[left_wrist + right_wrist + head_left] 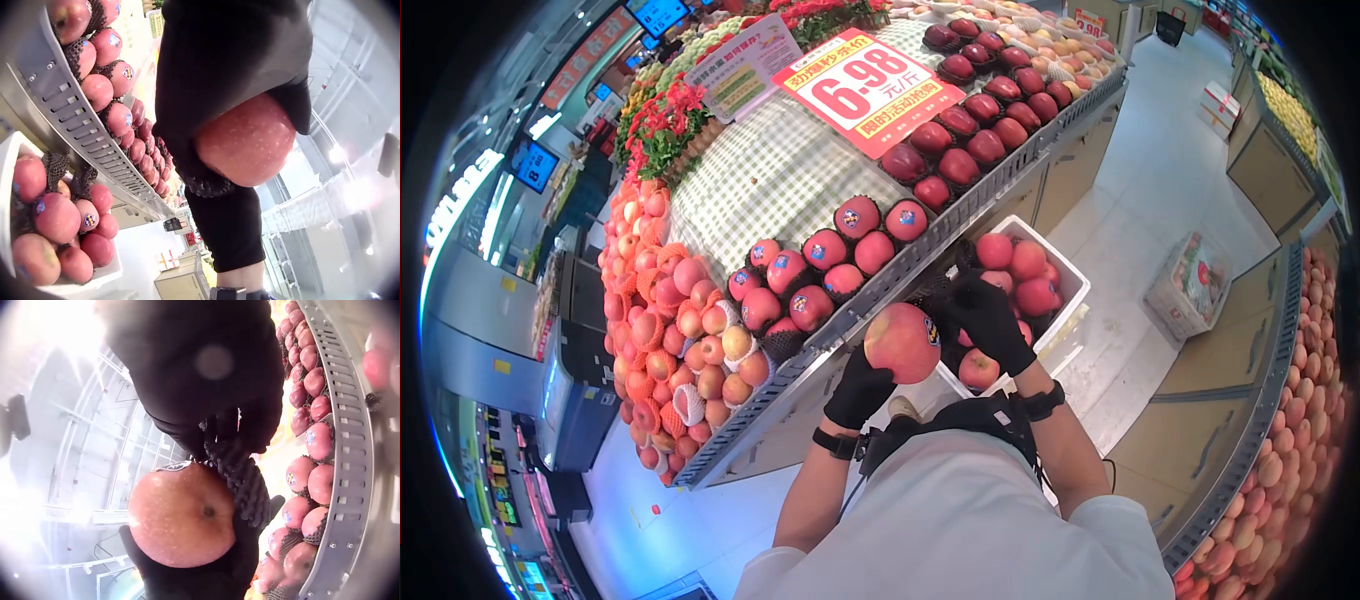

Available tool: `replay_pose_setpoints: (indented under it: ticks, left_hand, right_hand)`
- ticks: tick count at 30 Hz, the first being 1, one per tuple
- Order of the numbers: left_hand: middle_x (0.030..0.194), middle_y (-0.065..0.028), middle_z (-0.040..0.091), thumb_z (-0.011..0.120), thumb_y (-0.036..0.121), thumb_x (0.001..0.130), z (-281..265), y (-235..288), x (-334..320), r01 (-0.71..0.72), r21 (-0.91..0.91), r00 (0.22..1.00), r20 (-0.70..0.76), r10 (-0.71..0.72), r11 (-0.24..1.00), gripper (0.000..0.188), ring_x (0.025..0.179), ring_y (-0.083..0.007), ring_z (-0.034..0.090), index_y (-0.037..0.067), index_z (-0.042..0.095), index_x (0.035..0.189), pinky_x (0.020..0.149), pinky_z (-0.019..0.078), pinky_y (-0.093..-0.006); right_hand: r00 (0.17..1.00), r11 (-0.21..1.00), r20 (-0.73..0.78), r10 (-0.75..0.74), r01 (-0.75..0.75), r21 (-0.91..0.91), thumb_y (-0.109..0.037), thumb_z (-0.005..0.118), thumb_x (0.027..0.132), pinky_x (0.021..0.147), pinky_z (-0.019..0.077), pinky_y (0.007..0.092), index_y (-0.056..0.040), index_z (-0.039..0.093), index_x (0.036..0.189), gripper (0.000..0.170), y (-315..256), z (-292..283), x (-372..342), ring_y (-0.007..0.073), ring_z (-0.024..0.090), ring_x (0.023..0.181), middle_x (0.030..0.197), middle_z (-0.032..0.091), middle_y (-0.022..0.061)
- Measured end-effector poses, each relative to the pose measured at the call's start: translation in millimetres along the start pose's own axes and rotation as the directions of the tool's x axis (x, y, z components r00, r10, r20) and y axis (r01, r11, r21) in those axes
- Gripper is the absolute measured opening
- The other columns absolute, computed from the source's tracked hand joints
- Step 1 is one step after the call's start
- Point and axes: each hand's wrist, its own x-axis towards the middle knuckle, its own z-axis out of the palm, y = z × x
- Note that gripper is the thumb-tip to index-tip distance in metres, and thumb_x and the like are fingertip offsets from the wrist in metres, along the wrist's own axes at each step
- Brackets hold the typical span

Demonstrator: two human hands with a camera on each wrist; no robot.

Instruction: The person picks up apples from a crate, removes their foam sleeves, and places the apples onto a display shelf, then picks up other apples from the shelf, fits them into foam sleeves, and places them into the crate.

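My gloved left hand (pixel 862 388) grips a large red apple (pixel 902 343) with a sticker on its side. Fingers and thumb wrap the fruit in the left wrist view. Close beside it is my right hand (pixel 992 318), also in a black glove. Its fingers pinch a black foam net sleeve (pixel 240 481), which hangs against the apple's side in the right wrist view. Below both hands stands a white foam box (pixel 1072 262) holding red apples (pixel 1028 260) and more black nets. Stickered apples (pixel 825 248) sit in black nets along the display edge.
A grey slotted rail (pixel 960 215) borders the display stand, which bears a checked cloth (pixel 740 190) and a price sign (pixel 870 88). Paler apples in nets (pixel 665 330) fill its left end. Another fruit stand (pixel 1280 450) is at right, with a crate (pixel 1190 290) on the floor before it.
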Motion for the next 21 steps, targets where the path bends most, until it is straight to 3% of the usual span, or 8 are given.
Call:
replay_pose_setpoints:
  ticks: [2,4,6,9,11,17,20,21]
  left_hand:
    - [0.14,-0.0109,0.051,0.075,0.019,0.077,5.6,5.7,-5.4,-0.021,-0.017,0.999,0.042,0.021,1.0,0.078,0.127,-0.0227,0.052,0.003,0.04,0.145,0.108,0.0427,-0.0368]
    - [0.142,-0.0102,0.049,0.074,0.021,0.082,-24.9,-11.8,-3.9,-0.137,0.538,0.987,0.146,0.069,0.832,0.075,0.13,-0.0242,0.049,0.006,0.039,0.146,0.11,0.0405,-0.0389]
    - [0.144,-0.0097,0.048,0.07,0.023,0.087,-29.1,-11.6,-3.1,-0.161,0.578,0.979,0.194,0.057,0.8,0.07,0.132,-0.025,0.047,0.008,0.038,0.146,0.112,0.0389,-0.0404]
    - [0.145,-0.0095,0.046,0.06,0.027,0.095,-20.8,-0.5,-10.6,-0.005,-0.1,0.984,0.175,0.022,0.995,0.06,0.133,-0.0254,0.046,0.01,0.036,0.147,0.114,0.0371,-0.0416]
    - [0.146,-0.0093,0.045,0.054,0.03,0.1,-16.6,6.4,-13.8,0.093,-0.548,0.984,0.176,0.006,0.831,0.054,0.134,-0.0257,0.045,0.011,0.035,0.147,0.114,0.0359,-0.0425]
    - [0.144,-0.0095,0.047,0.049,0.028,0.103,-30.0,3.7,-11.6,0.145,-0.612,0.98,0.199,-0.026,0.777,0.049,0.131,-0.0251,0.047,0.01,0.035,0.146,0.112,0.0388,-0.0417]
    - [0.143,-0.0095,0.048,0.054,0.026,0.101,-31.8,4.3,-14.1,-0.004,-0.3,0.981,0.184,0.062,0.954,0.05,0.131,-0.0226,0.048,0.009,0.037,0.145,0.112,0.0391,-0.0396]
    - [0.143,-0.0096,0.048,0.057,0.024,0.098,-29.5,6.3,-16.5,-0.169,0.165,0.974,0.176,0.14,0.972,0.053,0.13,-0.0218,0.048,0.009,0.037,0.145,0.112,0.0393,-0.0389]
  right_hand:
    - [0.988,0.993,-0.117,-0.096,0.104,0.062,-0.014,0.072,0.083,0.073,0.0518,0.0309,-0.0027,0.065,0.101,0.022,35.2,-3.6,6.1,0.0172,0.065,0.087,0.095,0.066,0.0083]
    - [0.943,0.977,-0.278,-0.185,0.207,0.051,-0.011,0.072,0.082,0.074,0.0519,0.0307,-0.0028,0.065,0.103,0.024,61.3,-6.5,16.2,0.0174,0.065,0.087,0.095,0.066,0.0075]
    - [0.962,0.983,-0.252,-0.107,0.14,0.116,-0.007,0.07,0.081,0.074,0.052,0.0306,-0.0031,0.064,0.106,0.026,55.0,-9.3,13.4,0.0172,0.064,0.087,0.097,0.065,0.007]
    - [0.965,0.955,-0.019,-0.262,0.257,-0.149,-0.004,0.069,0.082,0.075,0.0522,0.0306,-0.0037,0.063,0.111,0.03,63.8,-21.4,7.1,0.0161,0.064,0.089,0.1,0.065,0.0064]
    - [0.945,0.921,0.141,-0.294,0.32,-0.224,-0.003,0.067,0.084,0.078,0.0517,0.0295,-0.003,0.063,0.111,0.028,63.9,-24.1,2.6,0.0149,0.063,0.092,0.1,0.065,0.0064]
    - [0.979,1.0,0.205,-0.001,0.0,0.008,-0.004,0.069,0.084,0.078,0.0507,0.0271,-0.0025,0.066,0.104,0.021,-4.1,2.9,-6.2,0.0123,0.061,0.089,0.095,0.065,0.0053]
    - [0.981,0.995,0.186,0.059,-0.043,-0.091,-0.002,0.067,0.083,0.075,0.0505,0.0279,-0.0036,0.066,0.103,0.019,-19.0,7.4,-8.7,0.0124,0.061,0.085,0.093,0.065,0.0051]
    - [0.976,0.999,0.219,-0.014,0.022,-0.035,-0.001,0.065,0.084,0.074,0.0504,0.0284,-0.0039,0.066,0.103,0.02,6.6,9.1,-4.9,0.0129,0.062,0.085,0.094,0.066,0.0056]
